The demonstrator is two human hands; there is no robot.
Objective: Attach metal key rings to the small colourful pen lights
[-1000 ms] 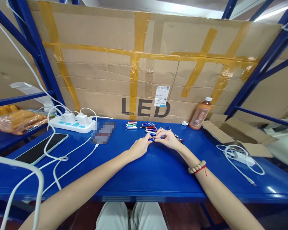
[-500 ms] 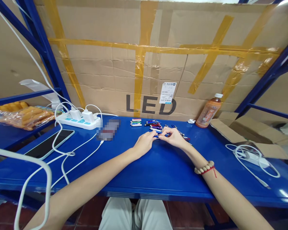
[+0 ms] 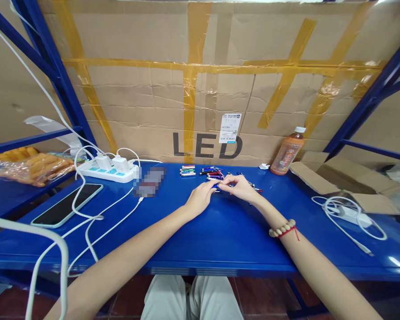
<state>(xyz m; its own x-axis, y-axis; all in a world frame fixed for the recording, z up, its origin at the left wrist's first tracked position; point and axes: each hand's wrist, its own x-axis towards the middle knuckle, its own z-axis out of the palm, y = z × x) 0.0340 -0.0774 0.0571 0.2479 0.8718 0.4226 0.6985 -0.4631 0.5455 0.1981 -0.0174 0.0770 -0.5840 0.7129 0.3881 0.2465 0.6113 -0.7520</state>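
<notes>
My left hand [image 3: 199, 198] and my right hand [image 3: 239, 188] meet above the middle of the blue table [image 3: 200, 240]. Pinched between their fingertips is a small blue pen-like stick [image 3: 216, 185], mostly covered by the fingers. Right behind the hands lies a loose pile of short shiny pen-like sticks [image 3: 213, 171] in blue, purple, red and black. Part of that pile is hidden by my right hand. To its left, several more sticks [image 3: 187, 171] in red, green and silver lie side by side in a neat stack.
At left are a white power strip [image 3: 126, 176], a phone [image 3: 68, 205], white cables and a blurred-out item [image 3: 150, 182]. An orange drink bottle [image 3: 287, 153], an open carton [image 3: 315, 178] and a coiled charger cable [image 3: 350, 218] stand at right. Taped cardboard [image 3: 136, 98] closes off the back.
Both hands stay together on the blue stick, with only slight finger movement. The whole view has shifted a little.
</notes>
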